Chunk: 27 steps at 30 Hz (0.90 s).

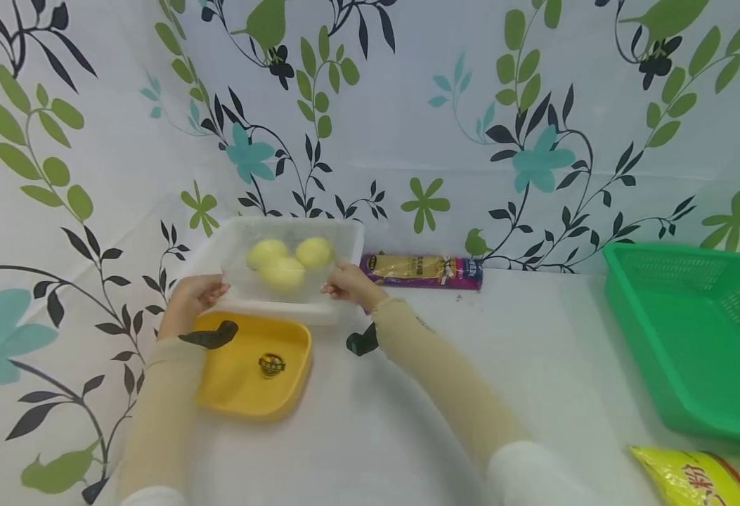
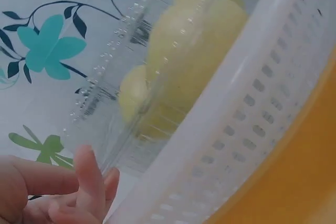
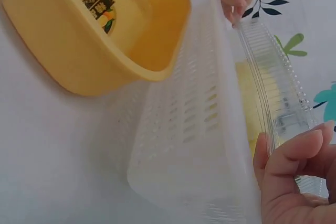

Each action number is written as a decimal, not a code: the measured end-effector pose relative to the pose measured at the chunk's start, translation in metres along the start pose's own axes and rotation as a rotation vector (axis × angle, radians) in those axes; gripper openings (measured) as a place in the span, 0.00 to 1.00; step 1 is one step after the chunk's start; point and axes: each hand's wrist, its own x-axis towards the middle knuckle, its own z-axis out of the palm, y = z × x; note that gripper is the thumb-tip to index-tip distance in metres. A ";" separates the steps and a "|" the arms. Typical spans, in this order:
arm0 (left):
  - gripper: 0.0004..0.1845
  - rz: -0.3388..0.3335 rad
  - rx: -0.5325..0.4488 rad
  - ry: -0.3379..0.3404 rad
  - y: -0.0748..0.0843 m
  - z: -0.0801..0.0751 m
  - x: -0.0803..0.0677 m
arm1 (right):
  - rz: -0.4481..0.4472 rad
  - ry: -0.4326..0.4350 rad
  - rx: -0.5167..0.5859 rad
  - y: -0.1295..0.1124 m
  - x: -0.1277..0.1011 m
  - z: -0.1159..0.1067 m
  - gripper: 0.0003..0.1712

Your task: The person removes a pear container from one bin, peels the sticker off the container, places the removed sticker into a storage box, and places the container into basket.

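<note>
A clear plastic container [image 3: 286, 100] with a ribbed, beaded edge sits at the white slotted basket [image 1: 284, 310], overlapping its opening. Several pale yellow round fruits [image 1: 281, 275] show through the clear plastic. My left hand [image 1: 199, 294] pinches the container's left edge between thumb and fingers. At the opposite edge, my right hand [image 1: 353, 285] pinches the plastic the same way. The basket's slotted side faces me in both wrist views. Just in front of it stands a yellow basin [image 1: 249, 406] with a dark label inside.
A purple and gold packet [image 1: 422, 272] lies against the patterned backdrop, right of the basket. On the far right stands a green basket [image 1: 654, 365], with a yellow packet [image 1: 692, 478] near its front. The white table [image 1: 471, 351] spreads beneath them.
</note>
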 end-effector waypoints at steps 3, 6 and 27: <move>0.29 -0.043 0.013 0.010 -0.003 0.003 0.002 | -0.021 0.077 -0.013 0.019 0.021 0.007 0.42; 0.31 -0.055 0.070 0.020 -0.005 0.004 0.003 | -0.042 0.104 -0.033 0.042 0.064 0.008 0.42; 0.27 -0.014 0.192 -0.047 0.003 0.000 -0.023 | 0.030 0.075 -0.652 0.094 0.223 0.008 0.10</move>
